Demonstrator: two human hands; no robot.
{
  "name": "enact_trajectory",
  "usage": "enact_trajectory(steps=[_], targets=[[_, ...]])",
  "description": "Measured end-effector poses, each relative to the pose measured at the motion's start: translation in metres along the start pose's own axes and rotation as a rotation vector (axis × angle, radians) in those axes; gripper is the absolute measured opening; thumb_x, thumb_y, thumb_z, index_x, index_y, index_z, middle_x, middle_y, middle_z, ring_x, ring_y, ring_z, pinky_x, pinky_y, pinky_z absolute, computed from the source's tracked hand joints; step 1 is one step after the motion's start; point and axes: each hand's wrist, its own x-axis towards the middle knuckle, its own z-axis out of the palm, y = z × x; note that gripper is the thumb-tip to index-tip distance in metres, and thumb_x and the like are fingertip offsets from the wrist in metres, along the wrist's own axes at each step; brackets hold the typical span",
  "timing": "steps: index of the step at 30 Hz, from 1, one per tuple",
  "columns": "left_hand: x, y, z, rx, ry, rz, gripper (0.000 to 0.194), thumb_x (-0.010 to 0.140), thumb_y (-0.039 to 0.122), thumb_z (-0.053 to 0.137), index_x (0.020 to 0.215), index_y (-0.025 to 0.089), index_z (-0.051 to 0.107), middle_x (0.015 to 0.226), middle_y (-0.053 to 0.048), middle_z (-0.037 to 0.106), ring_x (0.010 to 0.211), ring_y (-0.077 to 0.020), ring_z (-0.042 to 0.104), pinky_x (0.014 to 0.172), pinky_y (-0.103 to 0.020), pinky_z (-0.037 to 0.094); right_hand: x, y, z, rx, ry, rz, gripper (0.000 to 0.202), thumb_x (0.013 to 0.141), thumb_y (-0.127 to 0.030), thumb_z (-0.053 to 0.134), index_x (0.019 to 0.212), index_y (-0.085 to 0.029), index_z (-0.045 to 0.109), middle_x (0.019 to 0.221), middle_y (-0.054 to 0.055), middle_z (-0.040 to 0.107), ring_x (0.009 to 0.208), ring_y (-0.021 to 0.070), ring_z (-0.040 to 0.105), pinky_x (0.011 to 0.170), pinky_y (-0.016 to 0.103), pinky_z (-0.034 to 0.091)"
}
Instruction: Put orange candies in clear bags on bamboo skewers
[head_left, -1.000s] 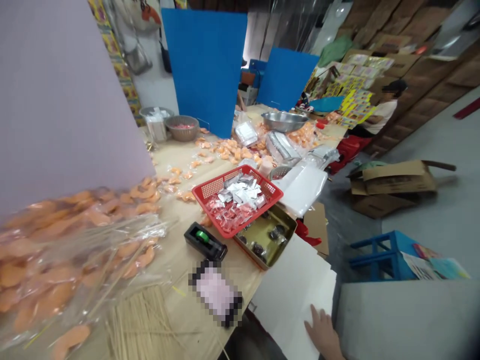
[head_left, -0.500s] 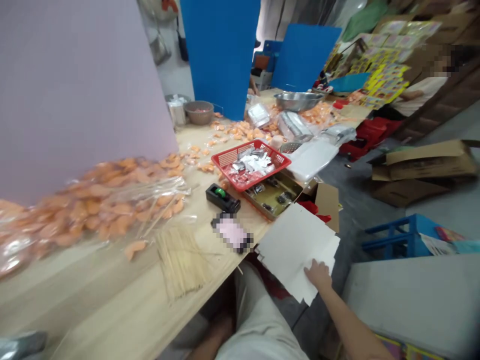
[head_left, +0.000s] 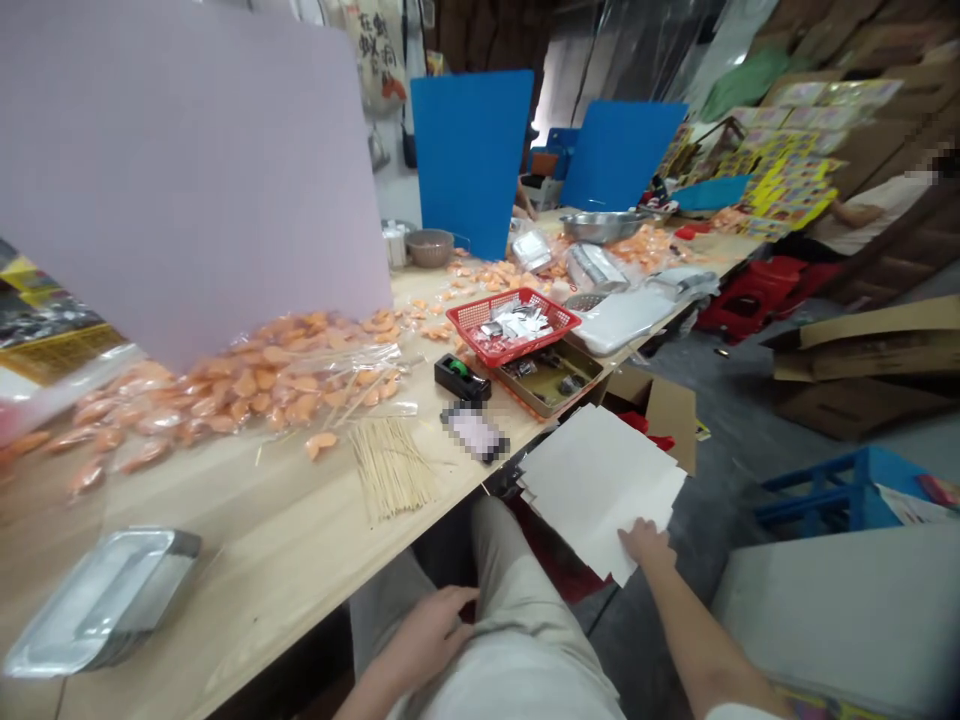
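Note:
My right hand (head_left: 646, 545) grips the near right corner of a loose stack of white sheets (head_left: 600, 480), its fingers lying over the edge. The sheets sit just off the table's edge, beside an opened cardboard box (head_left: 667, 405) with red material in it. My left hand (head_left: 435, 632) rests on my lap with its fingers stretched out and holds nothing. On the table close by lie a bundle of thin wooden sticks (head_left: 391, 470), a phone with a blurred screen (head_left: 475, 432) and a black tape dispenser (head_left: 461, 378) with a green core.
A red basket (head_left: 514, 325) of small white packets stands on a shallow metal tin (head_left: 555, 385). Wrapped orange pieces (head_left: 255, 375) are heaped before a pale panel (head_left: 202, 170). Foil trays (head_left: 105, 600) lie at front left. A blue crate (head_left: 825, 495) and a seated person are at right.
My view has shifted left and tilted up, bringing the foil trays fully into sight. My left hand has come up onto my lap. The right hand stays at the sheets' corner.

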Motion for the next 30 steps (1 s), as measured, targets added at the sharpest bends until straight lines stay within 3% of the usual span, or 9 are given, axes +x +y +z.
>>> enact_trajectory(steps=[6, 12, 15, 18, 21, 25, 27, 30], targets=[[0.029, 0.083, -0.056, 0.015, 0.03, 0.194, 0.046, 0.089, 0.024, 0.052, 0.135, 0.026, 0.054, 0.136, -0.006, 0.059, 0.127, -0.0216, 0.051, 0.111, -0.039, 0.037, -0.003, 0.004, 0.005, -0.013, 0.039, 0.031, 0.049, 0.093, -0.039, 0.035, 0.122, -0.007, 0.057, 0.132, 0.023, 0.05, 0.127, 0.0379, 0.044, 0.09, 0.049, 0.045], [0.084, 0.11, -0.105, 0.01, 0.021, 0.248, 0.041, 0.093, 0.028, 0.049, 0.134, 0.03, 0.054, 0.134, -0.005, 0.06, 0.124, -0.0209, 0.053, 0.109, -0.04, 0.04, 0.002, 0.015, 0.011, -0.062, 0.06, -0.015, 0.043, 0.093, -0.039, 0.037, 0.11, -0.009, 0.062, 0.125, 0.022, 0.055, 0.125, 0.0386, 0.045, 0.088, 0.048, 0.046], [0.124, 0.125, -0.12, 0.011, -0.057, 0.248, 0.041, 0.093, 0.025, 0.05, 0.134, 0.031, 0.054, 0.134, -0.005, 0.06, 0.124, -0.0203, 0.053, 0.109, -0.038, 0.04, 0.009, 0.019, 0.016, -0.113, 0.098, -0.007, 0.04, 0.093, -0.037, 0.036, 0.107, -0.013, 0.064, 0.125, 0.02, 0.056, 0.126, 0.0375, 0.044, 0.088, 0.046, 0.047], [0.164, 0.159, -0.13, 0.044, -0.185, 0.283, 0.044, 0.09, 0.019, 0.052, 0.133, 0.028, 0.054, 0.134, -0.005, 0.061, 0.124, -0.0204, 0.053, 0.109, -0.037, 0.04, 0.014, 0.016, 0.009, -0.09, 0.055, 0.068, 0.041, 0.092, -0.038, 0.035, 0.11, -0.013, 0.063, 0.128, 0.019, 0.056, 0.127, 0.0371, 0.045, 0.089, 0.046, 0.048], [0.194, 0.202, -0.138, 0.104, -0.306, 0.318, 0.048, 0.085, 0.013, 0.056, 0.131, 0.026, 0.056, 0.132, -0.006, 0.062, 0.122, -0.023, 0.055, 0.107, -0.039, 0.04, 0.016, 0.007, -0.025, 0.009, 0.006, 0.118, 0.045, 0.09, -0.036, 0.038, 0.118, -0.009, 0.06, 0.132, 0.02, 0.055, 0.128, 0.0381, 0.045, 0.091, 0.047, 0.047], [0.222, 0.242, -0.147, 0.132, -0.361, 0.317, 0.051, 0.082, 0.011, 0.058, 0.13, 0.026, 0.056, 0.128, -0.007, 0.065, 0.119, -0.0255, 0.057, 0.105, -0.041, 0.042, 0.04, -0.006, -0.1, 0.173, 0.051, 0.111, 0.047, 0.084, -0.028, 0.043, 0.122, -0.006, 0.059, 0.125, 0.023, 0.06, 0.124, 0.0379, 0.049, 0.092, 0.049, 0.047], [0.234, 0.251, -0.147, 0.145, -0.38, 0.324, 0.05, 0.082, 0.014, 0.059, 0.13, 0.026, 0.056, 0.127, -0.008, 0.065, 0.118, -0.0259, 0.058, 0.104, -0.041, 0.043, 0.071, -0.008, -0.143, 0.22, 0.093, 0.093, 0.047, 0.086, -0.028, 0.04, 0.122, -0.005, 0.06, 0.12, 0.023, 0.063, 0.118, 0.0355, 0.054, 0.094, 0.046, 0.046], [0.253, 0.254, -0.14, 0.185, -0.4, 0.344, 0.049, 0.083, 0.019, 0.06, 0.131, 0.026, 0.056, 0.125, -0.009, 0.066, 0.115, -0.027, 0.06, 0.101, -0.041, 0.045, 0.14, -0.007, -0.215, 0.286, 0.211, 0.061, 0.047, 0.091, -0.027, 0.034, 0.125, -0.005, 0.058, 0.118, 0.021, 0.066, 0.111, 0.0305, 0.059, 0.098, 0.04, 0.043]])
